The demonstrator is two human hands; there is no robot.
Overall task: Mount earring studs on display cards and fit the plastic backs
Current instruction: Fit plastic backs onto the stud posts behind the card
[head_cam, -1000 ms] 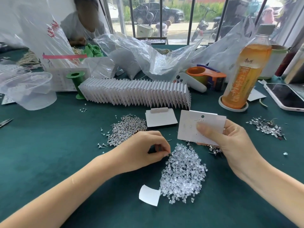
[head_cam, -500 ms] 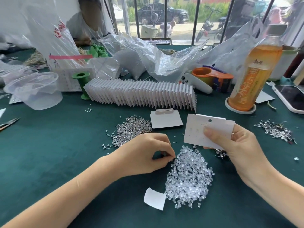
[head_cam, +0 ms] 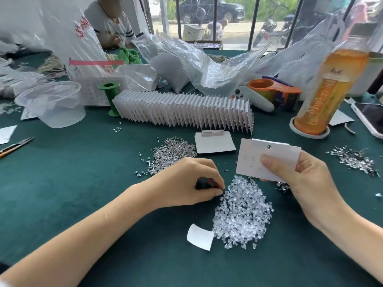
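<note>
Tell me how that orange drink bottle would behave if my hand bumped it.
The bottle is tall, narrow and looks nearly full, so probably heavy yet apt to tip. It stands in a small white coaster, which might steady its base a little.

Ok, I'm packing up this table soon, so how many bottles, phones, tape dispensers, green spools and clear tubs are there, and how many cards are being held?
bottle: 1
phone: 1
tape dispenser: 1
green spool: 1
clear tub: 1
display card held in the right hand: 1
Total: 6
</note>
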